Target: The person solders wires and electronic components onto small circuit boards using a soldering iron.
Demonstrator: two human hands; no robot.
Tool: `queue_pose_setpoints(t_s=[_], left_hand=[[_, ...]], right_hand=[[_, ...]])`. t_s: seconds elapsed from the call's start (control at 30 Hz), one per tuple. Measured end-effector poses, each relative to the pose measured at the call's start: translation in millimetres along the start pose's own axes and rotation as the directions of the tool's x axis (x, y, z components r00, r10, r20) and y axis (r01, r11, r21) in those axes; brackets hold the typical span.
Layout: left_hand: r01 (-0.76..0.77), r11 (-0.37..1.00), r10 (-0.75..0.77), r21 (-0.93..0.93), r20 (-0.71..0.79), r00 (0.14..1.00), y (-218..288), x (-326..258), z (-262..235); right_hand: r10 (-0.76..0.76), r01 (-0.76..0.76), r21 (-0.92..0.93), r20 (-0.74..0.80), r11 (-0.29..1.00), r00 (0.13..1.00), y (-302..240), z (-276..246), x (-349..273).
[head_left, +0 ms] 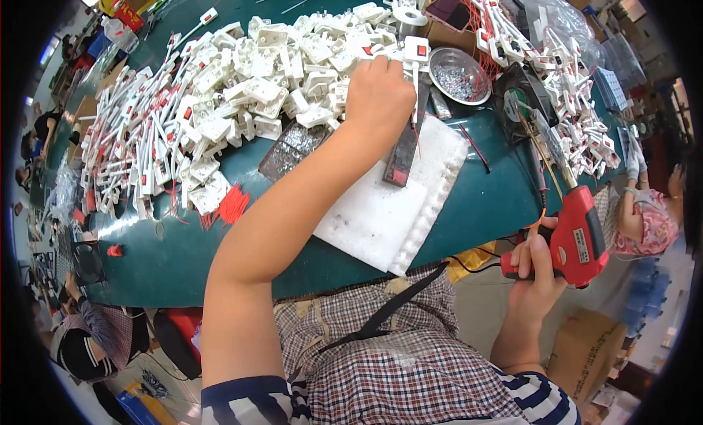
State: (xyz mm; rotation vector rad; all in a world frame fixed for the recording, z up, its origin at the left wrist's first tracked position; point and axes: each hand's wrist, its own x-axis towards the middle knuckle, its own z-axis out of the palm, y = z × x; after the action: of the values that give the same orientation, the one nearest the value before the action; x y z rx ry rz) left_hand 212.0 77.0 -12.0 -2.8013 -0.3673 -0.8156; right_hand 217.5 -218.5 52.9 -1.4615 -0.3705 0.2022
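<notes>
My right hand (536, 264) grips a red soldering gun (580, 238), whose long metal barrel points up and away at the right side of the table. My left hand (379, 91) is closed with its fingers curled down at the near edge of a heap of white plastic housings (307, 47); what its fingers hold is hidden. Right beside it, a white switch piece with a red rocker (417, 50) sits at the far end of a dark metal bar (401, 155). That bar lies on a white foam pad (373, 231).
A clear bowl of small metal parts (459, 76) stands right of the bar. A dark tray of metal bits (294, 148) and red tubing pieces (233, 204) lie left of the foam. Wired white switches (139, 143) pile at left. A black fan (521, 99) stands near the gun's barrel.
</notes>
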Motion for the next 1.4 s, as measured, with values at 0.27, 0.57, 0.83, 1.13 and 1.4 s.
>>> queue_pose_setpoints(t_s=[0.27, 0.57, 0.83, 1.13, 1.4], left_hand=[[0.149, 0.228, -0.594, -0.962, -0.016, 0.804, -30, 25, -70], [0.402, -0.446, -0.364, -0.800, 0.572, 0.735, -1, -34, -126], [0.331, -0.411, -0.398, -0.849, 0.494, 0.773, 7, -61, -130], [0.211, -0.380, -0.477, -0.900, 0.387, 0.789, 17, -83, -122], [0.479, -0.338, -0.501, -0.810, 0.586, 0.637, 12, -101, -102]], right_hand=[[-0.015, 0.021, -0.057, 0.098, 0.998, 0.995, 11, 12, 21], [-0.112, 0.077, 0.102, 0.413, 0.992, 0.904, 28, 88, 48], [0.134, -0.149, 0.006, 0.412, 0.989, 0.901, 18, 98, 18], [0.178, -0.171, -0.051, 0.393, 0.984, 0.902, 24, 100, 0], [0.038, 0.008, -0.130, 0.350, 0.991, 0.936, 50, 85, -11]])
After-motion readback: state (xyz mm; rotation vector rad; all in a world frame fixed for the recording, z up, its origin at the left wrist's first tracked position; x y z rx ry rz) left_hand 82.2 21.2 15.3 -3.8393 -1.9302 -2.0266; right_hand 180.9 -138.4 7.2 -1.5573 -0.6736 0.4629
